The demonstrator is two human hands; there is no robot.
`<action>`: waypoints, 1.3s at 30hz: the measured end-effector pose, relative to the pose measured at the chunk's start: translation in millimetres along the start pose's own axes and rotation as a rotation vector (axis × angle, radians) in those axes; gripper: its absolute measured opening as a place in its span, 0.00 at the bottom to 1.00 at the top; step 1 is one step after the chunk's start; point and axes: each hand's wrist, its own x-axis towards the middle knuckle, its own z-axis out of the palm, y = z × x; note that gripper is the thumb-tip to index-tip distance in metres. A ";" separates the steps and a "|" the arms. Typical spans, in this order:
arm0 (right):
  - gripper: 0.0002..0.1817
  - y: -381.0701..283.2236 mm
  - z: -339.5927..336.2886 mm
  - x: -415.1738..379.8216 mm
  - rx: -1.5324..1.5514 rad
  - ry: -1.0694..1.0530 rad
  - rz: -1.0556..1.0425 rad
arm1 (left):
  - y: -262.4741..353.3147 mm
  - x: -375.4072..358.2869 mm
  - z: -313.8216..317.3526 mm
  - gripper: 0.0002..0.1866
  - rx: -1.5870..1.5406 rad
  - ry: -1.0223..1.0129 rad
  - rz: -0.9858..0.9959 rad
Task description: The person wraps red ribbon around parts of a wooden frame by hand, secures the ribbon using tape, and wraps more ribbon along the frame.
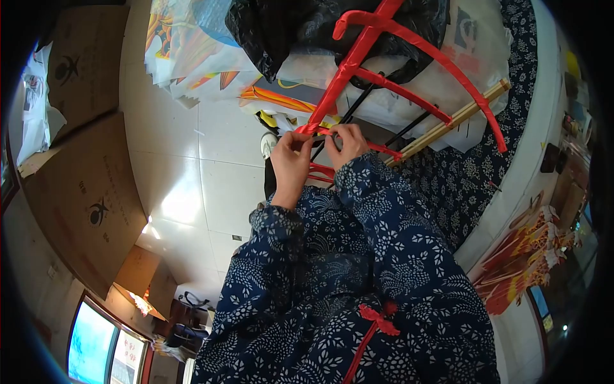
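A frame [346, 70] wrapped in glossy red ribbon slants up from my hands, with curved red arms branching to the right. At its near end, my left hand [291, 163] pinches a strip of red ribbon [309, 128] between thumb and fingers. Just to the right, my right hand [348, 143] is closed in a pinch at the same ribbon, close to the frame. What lies right between the fingertips is partly hidden. Below the hands, more red-wrapped pieces [322, 171] show. Pale wooden sticks [448, 124] and thin black rods [408, 127] lie beside the frame.
Black plastic bag [268, 38] and printed sheets [198, 61] are piled ahead. Patterned dark blue cloth [441, 189] covers the surface at right. Large cardboard boxes [89, 198] stand on the left beside the tiled floor [173, 128]. A shoe [268, 145] shows near my left hand.
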 end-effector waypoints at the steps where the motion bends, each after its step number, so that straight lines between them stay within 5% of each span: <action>1: 0.12 3.5 4.3 5.9 -0.012 0.026 -0.011 | -1.1 8.0 4.2 0.05 0.047 0.021 0.024; 6: 0.12 -8.7 -1.4 20.9 -0.073 -0.125 0.172 | -5.9 31.2 15.1 0.06 0.124 0.036 0.160; 18: 0.12 -2.9 23.8 33.1 -0.313 -0.132 0.085 | -13.0 38.9 19.3 0.07 0.198 -0.037 0.247; 26: 0.15 4.7 10.1 43.0 -0.131 -0.366 0.155 | -17.6 48.1 18.7 0.08 0.184 -0.071 0.241; 39: 0.11 4.1 22.4 37.3 -0.164 -0.203 0.089 | -15.9 52.7 13.2 0.08 0.262 -0.096 0.310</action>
